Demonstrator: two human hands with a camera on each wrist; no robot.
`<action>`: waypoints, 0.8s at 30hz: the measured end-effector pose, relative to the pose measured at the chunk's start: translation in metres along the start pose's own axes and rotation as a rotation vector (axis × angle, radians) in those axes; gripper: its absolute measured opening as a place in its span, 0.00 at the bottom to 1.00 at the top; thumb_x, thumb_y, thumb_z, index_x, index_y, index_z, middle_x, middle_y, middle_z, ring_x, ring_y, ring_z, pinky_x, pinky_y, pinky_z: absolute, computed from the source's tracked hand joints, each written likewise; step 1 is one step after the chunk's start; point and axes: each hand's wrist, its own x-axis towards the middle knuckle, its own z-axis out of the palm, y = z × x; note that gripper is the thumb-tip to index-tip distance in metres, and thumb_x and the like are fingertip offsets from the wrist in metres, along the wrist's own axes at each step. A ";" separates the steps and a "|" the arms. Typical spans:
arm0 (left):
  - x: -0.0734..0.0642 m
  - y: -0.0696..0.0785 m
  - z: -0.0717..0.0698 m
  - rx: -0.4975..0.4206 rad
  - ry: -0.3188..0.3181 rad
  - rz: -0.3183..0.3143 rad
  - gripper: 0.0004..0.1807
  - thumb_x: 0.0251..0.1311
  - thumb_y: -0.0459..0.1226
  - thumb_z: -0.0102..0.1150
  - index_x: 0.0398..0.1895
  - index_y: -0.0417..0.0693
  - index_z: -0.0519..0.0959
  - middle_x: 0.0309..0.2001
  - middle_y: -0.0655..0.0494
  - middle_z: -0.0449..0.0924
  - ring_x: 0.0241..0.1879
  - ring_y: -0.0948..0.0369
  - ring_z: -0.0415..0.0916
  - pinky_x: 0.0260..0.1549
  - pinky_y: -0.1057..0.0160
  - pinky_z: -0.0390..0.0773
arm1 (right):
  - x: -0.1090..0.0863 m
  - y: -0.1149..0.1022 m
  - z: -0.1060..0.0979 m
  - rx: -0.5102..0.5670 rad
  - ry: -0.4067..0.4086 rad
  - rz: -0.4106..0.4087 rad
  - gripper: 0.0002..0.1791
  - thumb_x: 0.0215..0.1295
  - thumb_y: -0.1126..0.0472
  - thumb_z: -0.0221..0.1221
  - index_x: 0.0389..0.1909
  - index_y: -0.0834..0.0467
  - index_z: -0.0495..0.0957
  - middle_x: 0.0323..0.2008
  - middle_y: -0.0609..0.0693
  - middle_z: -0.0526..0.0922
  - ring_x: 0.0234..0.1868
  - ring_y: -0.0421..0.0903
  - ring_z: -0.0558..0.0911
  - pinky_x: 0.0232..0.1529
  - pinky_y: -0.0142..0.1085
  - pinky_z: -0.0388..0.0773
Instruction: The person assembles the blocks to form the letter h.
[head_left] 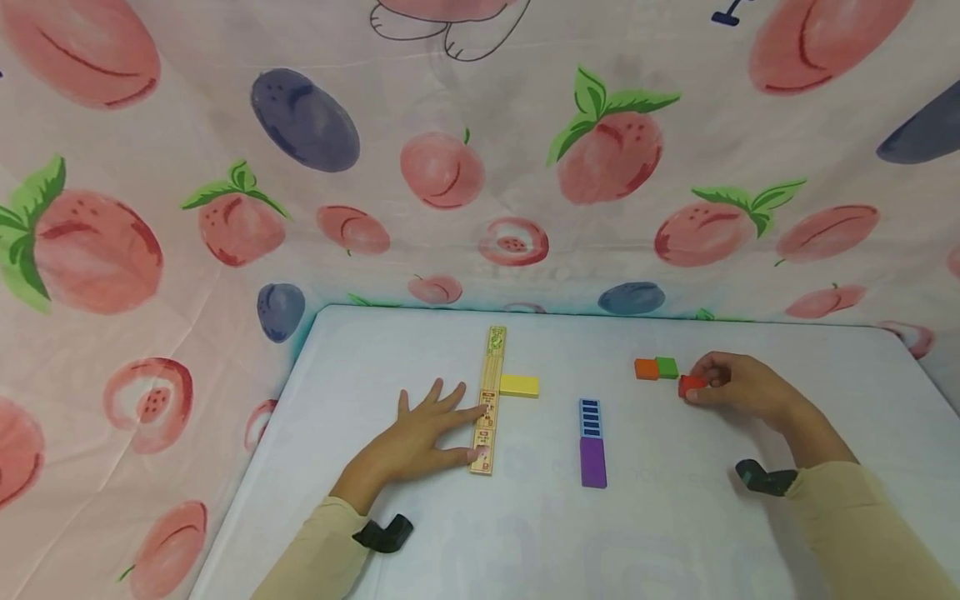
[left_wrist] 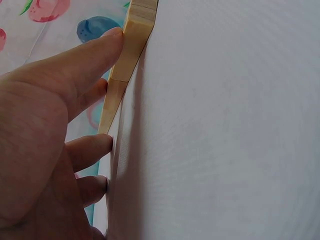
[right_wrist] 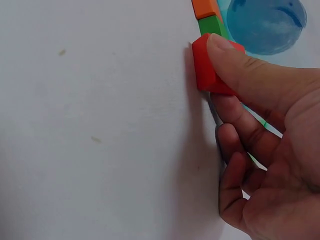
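At the right, my right hand (head_left: 738, 387) pinches a small red block (head_left: 692, 386) between thumb and fingers; the right wrist view shows the thumb on the red block (right_wrist: 204, 65). Just left of it a green block (head_left: 666, 367) and an orange block (head_left: 647, 369) lie side by side. My left hand (head_left: 420, 437) is spread flat, its thumb and index finger resting on a long row of printed wooden blocks (head_left: 491, 367). The wooden blocks' edge (left_wrist: 131, 50) shows beside the thumb in the left wrist view. A yellow block (head_left: 519, 385) touches the row's right side.
Between the hands, a blue patterned block (head_left: 590, 418) lies end to end with a purple block (head_left: 593, 463). Everything is on a white table (head_left: 660, 533). A fruit-print cloth (head_left: 517, 150) hangs behind and along the left side.
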 end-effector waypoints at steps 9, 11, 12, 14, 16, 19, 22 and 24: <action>0.000 0.003 -0.002 0.000 -0.005 -0.005 0.37 0.62 0.66 0.60 0.75 0.78 0.66 0.82 0.58 0.50 0.83 0.46 0.34 0.70 0.24 0.28 | -0.004 -0.001 0.000 0.074 -0.003 -0.012 0.27 0.65 0.44 0.68 0.53 0.60 0.76 0.44 0.54 0.80 0.48 0.50 0.74 0.43 0.35 0.76; 0.000 0.003 -0.003 -0.005 -0.006 -0.008 0.37 0.62 0.66 0.60 0.75 0.78 0.66 0.82 0.58 0.50 0.83 0.46 0.34 0.70 0.24 0.28 | -0.006 -0.004 -0.001 0.089 0.003 -0.020 0.25 0.65 0.45 0.68 0.52 0.60 0.77 0.43 0.54 0.80 0.47 0.48 0.75 0.43 0.34 0.76; 0.000 0.003 -0.003 -0.005 -0.006 -0.010 0.37 0.62 0.66 0.60 0.75 0.78 0.66 0.82 0.58 0.50 0.83 0.46 0.34 0.70 0.24 0.28 | -0.006 -0.005 -0.001 0.096 0.007 -0.029 0.25 0.66 0.46 0.68 0.52 0.60 0.77 0.43 0.54 0.81 0.46 0.48 0.75 0.43 0.34 0.75; -0.001 0.003 -0.003 -0.005 -0.010 -0.017 0.37 0.62 0.66 0.60 0.75 0.78 0.66 0.82 0.59 0.50 0.83 0.47 0.34 0.71 0.25 0.27 | -0.006 -0.008 0.001 0.112 0.019 -0.038 0.25 0.65 0.45 0.68 0.51 0.60 0.77 0.42 0.54 0.81 0.45 0.46 0.76 0.42 0.34 0.75; -0.001 0.003 -0.003 -0.004 -0.013 -0.024 0.37 0.62 0.67 0.59 0.75 0.79 0.65 0.82 0.59 0.49 0.83 0.47 0.33 0.71 0.25 0.27 | -0.005 -0.012 0.003 0.129 0.028 -0.050 0.26 0.64 0.44 0.69 0.51 0.60 0.77 0.41 0.53 0.82 0.44 0.45 0.76 0.42 0.34 0.75; -0.001 0.003 -0.002 0.001 -0.014 -0.024 0.37 0.62 0.67 0.59 0.75 0.79 0.65 0.82 0.59 0.49 0.83 0.47 0.33 0.71 0.25 0.27 | -0.004 -0.017 0.008 0.155 0.033 -0.069 0.25 0.64 0.46 0.69 0.51 0.60 0.76 0.40 0.53 0.81 0.43 0.45 0.76 0.41 0.34 0.75; 0.000 0.003 -0.002 0.003 -0.016 -0.026 0.37 0.62 0.67 0.59 0.75 0.79 0.65 0.82 0.59 0.49 0.83 0.48 0.33 0.71 0.25 0.27 | -0.003 -0.024 0.014 0.184 0.028 -0.102 0.24 0.65 0.49 0.69 0.51 0.61 0.76 0.39 0.53 0.78 0.42 0.46 0.75 0.39 0.34 0.76; -0.001 0.004 -0.002 0.003 -0.015 -0.029 0.37 0.61 0.67 0.59 0.75 0.79 0.65 0.82 0.59 0.50 0.83 0.48 0.33 0.71 0.25 0.27 | -0.001 -0.030 0.018 0.201 0.026 -0.125 0.24 0.65 0.51 0.69 0.52 0.61 0.76 0.40 0.54 0.78 0.42 0.46 0.75 0.39 0.34 0.76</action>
